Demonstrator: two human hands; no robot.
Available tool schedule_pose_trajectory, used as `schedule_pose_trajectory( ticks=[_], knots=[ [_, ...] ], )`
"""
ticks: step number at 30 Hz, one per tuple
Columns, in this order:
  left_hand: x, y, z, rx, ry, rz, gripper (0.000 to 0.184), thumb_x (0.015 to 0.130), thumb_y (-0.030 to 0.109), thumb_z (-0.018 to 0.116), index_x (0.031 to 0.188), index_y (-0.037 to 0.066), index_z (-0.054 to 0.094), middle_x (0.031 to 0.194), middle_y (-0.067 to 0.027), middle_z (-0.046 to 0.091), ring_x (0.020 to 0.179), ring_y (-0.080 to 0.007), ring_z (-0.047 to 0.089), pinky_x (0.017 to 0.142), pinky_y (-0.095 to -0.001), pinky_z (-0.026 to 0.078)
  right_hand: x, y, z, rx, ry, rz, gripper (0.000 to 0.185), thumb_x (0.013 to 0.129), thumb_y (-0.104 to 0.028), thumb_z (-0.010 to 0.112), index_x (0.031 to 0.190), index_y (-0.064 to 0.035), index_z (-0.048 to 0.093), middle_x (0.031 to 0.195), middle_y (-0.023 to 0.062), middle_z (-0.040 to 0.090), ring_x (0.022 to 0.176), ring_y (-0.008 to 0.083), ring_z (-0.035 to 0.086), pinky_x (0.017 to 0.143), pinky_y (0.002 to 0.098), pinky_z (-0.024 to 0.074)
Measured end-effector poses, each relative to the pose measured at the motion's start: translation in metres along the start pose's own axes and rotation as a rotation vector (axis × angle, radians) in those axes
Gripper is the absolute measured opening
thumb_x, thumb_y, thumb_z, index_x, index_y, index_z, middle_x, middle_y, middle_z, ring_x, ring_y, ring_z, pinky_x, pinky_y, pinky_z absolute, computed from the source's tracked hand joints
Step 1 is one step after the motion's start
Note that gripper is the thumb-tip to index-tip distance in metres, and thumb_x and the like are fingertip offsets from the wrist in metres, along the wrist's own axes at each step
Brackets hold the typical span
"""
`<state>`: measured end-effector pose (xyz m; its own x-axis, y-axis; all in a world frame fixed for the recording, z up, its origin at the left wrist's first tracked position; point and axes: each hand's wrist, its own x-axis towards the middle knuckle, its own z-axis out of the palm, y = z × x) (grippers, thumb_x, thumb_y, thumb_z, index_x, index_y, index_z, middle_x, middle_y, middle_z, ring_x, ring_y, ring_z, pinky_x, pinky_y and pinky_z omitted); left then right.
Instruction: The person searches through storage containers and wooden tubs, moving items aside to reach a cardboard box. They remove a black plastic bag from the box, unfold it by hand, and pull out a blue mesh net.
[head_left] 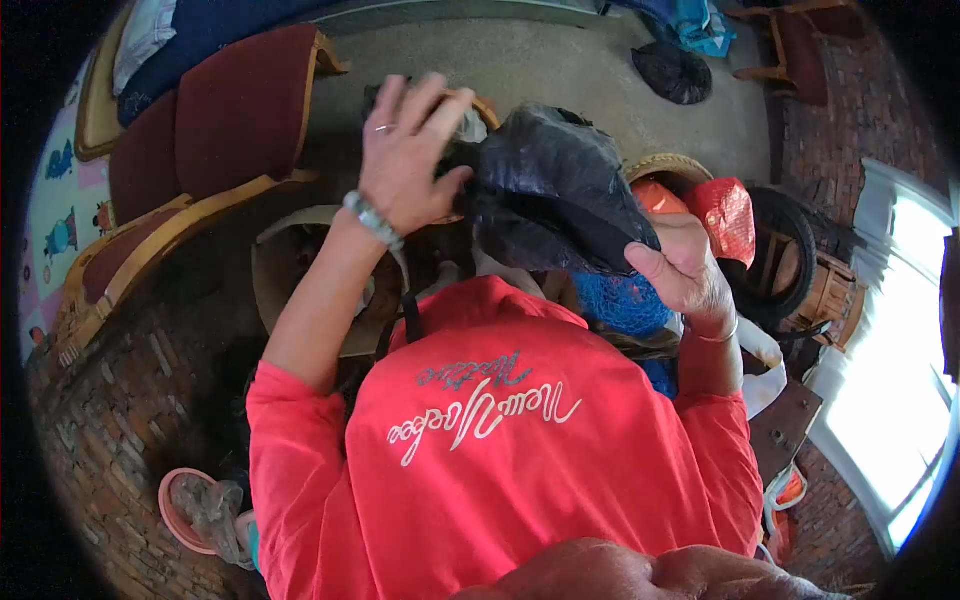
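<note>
A black plastic bag (560,185) hangs spread out in front of my chest, its dark mouth gaping toward me. My right hand (682,265) pinches the bag's right edge between thumb and fingers. At the bag's left side is my left hand (410,150), raised with its fingers apart and slightly blurred; it wears a ring and a wrist band. Whether the left thumb touches the plastic I cannot tell. Under the bag, blue netting (625,303) shows near my right wrist. A red plastic sack (722,215) lies just beyond that hand.
A cardboard box (268,290) stands at my left, beside a wooden chair with dark red cushions (245,95). To the right are a woven basket (668,165), a black tyre (795,260) and a small wooden stool (838,300). Another black bag (672,73) lies on the floor ahead.
</note>
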<state>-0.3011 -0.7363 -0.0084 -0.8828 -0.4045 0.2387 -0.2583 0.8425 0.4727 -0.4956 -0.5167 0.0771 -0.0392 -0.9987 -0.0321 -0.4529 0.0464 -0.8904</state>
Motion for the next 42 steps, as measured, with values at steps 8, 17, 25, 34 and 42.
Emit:
schedule_pose_trajectory(
  ticks=[8,17,25,34,42],
  knots=[
    [-0.05,-0.017,0.056,-0.231,-0.66,-0.176,0.042,0.07,0.007,0.06,0.112,0.005,0.057,0.09,-0.0203,0.063,0.087,-0.0378,0.061,0.076,-0.0354,0.049,-0.009,0.029,-0.009,0.072,0.217,0.192,0.029,0.089,-0.023,0.055,0.078,0.0034,0.054,0.058,0.0066,0.042,0.056,0.0136,0.039,0.054,0.0301,0.0386],
    [-0.013,0.009,0.029,-1.205,-0.215,-0.732,0.02,0.088,0.012,0.053,0.097,-0.003,0.063,0.082,-0.0003,0.063,0.071,-0.0059,0.055,0.064,-0.0227,0.047,-0.019,0.097,-0.03,-0.186,0.355,0.451,0.024,0.085,-0.019,0.06,0.077,0.004,0.06,0.06,0.0078,0.054,0.058,0.0081,0.047,0.053,0.027,0.0393],
    [0.001,0.008,0.042,-1.606,-0.153,-0.918,0.024,0.093,0.019,0.049,0.1,-0.001,0.059,0.092,-0.0086,0.065,0.076,-0.0184,0.064,0.068,-0.0302,0.053,-0.013,0.009,-0.026,0.568,0.944,-0.018,0.017,0.085,-0.005,0.054,0.1,0.0032,0.059,0.085,0.0094,0.063,0.078,0.0129,0.059,0.073,0.0262,0.047],
    [0.014,0.026,0.03,-1.72,-0.025,-0.866,0.028,0.095,0.019,0.041,0.107,-0.002,0.054,0.101,-0.0127,0.062,0.086,-0.0245,0.064,0.077,-0.0391,0.053,0.042,0.126,0.113,0.329,0.201,0.535,0.027,0.077,-0.001,0.058,0.104,0.0,0.06,0.093,0.0066,0.064,0.084,0.0166,0.058,0.077,0.0296,0.0474],
    [0.015,0.074,-0.002,-1.677,-0.19,-0.742,0.033,0.092,0.016,0.043,0.117,-0.004,0.051,0.107,-0.012,0.061,0.094,-0.0207,0.061,0.084,-0.0325,0.049,0.072,0.25,0.195,-0.539,-0.298,0.258,0.034,0.076,-0.019,0.06,0.11,-0.0121,0.061,0.105,0.0137,0.063,0.093,0.0269,0.061,0.079,0.0371,0.0489]
  ],
)
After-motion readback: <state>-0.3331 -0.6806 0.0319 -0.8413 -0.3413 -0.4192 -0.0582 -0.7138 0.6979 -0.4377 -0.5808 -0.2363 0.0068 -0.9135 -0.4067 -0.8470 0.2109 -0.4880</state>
